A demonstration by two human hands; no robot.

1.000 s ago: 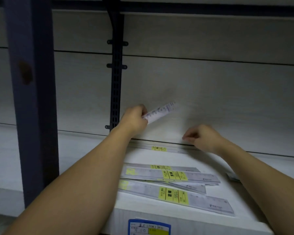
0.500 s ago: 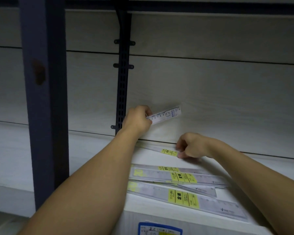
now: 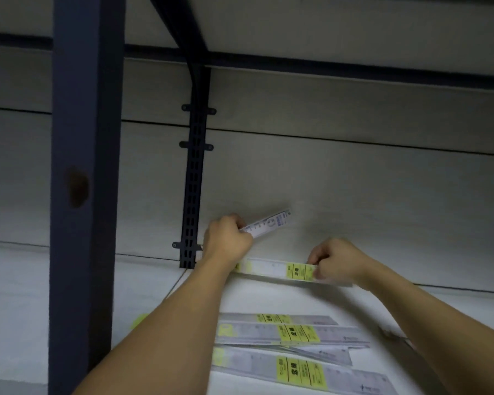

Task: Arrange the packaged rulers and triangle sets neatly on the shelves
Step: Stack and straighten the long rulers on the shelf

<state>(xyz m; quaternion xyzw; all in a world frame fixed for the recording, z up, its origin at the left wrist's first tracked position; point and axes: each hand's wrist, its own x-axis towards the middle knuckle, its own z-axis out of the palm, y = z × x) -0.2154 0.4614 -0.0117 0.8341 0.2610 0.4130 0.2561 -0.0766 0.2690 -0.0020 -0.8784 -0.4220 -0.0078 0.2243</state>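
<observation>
A ruler (image 3: 280, 270) is pinched by the right hand (image 3: 335, 262) at the shelf (image 3: 268, 297) back, a second ruler (image 3: 268, 225) is gripped by the left hand (image 3: 227, 238); placement is judged underway, squaring against the wall (image 3: 354, 195) being required next.

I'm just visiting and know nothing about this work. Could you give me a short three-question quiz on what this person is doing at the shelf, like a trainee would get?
1. True or false: the left hand holds a short white packaged ruler.
2. Where is the ruler that the right hand pinches? A) along the back wall B) on the front pile C) on the floor
3. Fill in: the labels on the front pile of rulers are ____ in colour.

Key: 1 true; 2 A; 3 yellow
</observation>
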